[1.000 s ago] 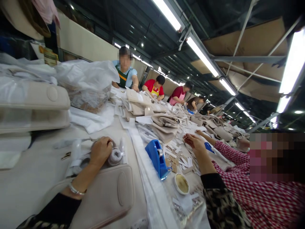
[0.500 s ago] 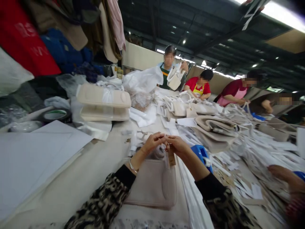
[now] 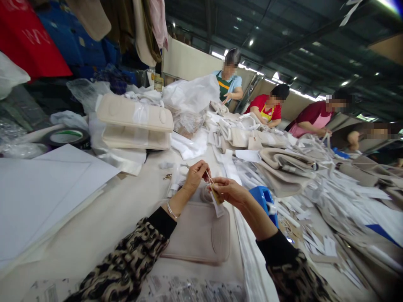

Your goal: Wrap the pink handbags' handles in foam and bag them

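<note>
A beige handbag [image 3: 192, 237] lies flat on the table in front of me. Above its upper edge, my left hand [image 3: 195, 175] pinches the end of a thin, light cord [image 3: 208, 177]. The cord runs taut to my right hand [image 3: 231, 191], whose fingers are closed on a hang tag [image 3: 215, 196] with a brown card and a pale strip. Part of the tag is hidden by those fingers. Behind my left wrist lies a white wrapped piece [image 3: 176, 178], perhaps a strap, beside small gold-coloured hardware [image 3: 168, 176].
Wrapped beige bags [image 3: 135, 113] are stacked at the back left, near a roll of tape [image 3: 66, 136] and white sheets [image 3: 47, 193]. To the right stand a blue container [image 3: 263, 201] and heaps of bag parts [image 3: 286, 161]. Co-workers [image 3: 267, 105] work across the table.
My hands have drawn apart, stretching the cord between them, and the tag now tilts in my right hand. A co-worker at the back has lowered a bag. The nearby hand at right has left view.
</note>
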The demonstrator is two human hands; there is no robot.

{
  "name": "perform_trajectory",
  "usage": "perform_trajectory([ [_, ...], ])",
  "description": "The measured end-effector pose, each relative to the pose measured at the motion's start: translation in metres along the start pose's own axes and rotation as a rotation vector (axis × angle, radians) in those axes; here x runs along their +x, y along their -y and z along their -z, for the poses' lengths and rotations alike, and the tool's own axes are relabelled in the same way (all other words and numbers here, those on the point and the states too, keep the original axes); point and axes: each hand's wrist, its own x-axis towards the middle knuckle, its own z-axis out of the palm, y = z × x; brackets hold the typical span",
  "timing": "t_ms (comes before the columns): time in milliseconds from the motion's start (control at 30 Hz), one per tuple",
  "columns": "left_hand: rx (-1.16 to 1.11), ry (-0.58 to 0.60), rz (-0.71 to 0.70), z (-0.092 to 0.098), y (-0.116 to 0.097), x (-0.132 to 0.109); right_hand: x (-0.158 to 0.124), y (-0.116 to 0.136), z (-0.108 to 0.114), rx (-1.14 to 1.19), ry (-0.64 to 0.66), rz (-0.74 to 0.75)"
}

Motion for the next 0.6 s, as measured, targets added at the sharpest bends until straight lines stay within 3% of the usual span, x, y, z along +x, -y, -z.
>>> perform_trajectory([
  [267,-0.105,0.006,0.022,0.001,0.0001,-0.0013,-0.0007,-0.0031,0.0059,0.023,-0.123,0.084],
  [600,-0.214,0.052,0.077,-0.0017,-0.0043,-0.0039,-0.007,-0.0095,0.0074,0.029,-0.095,-0.001],
])
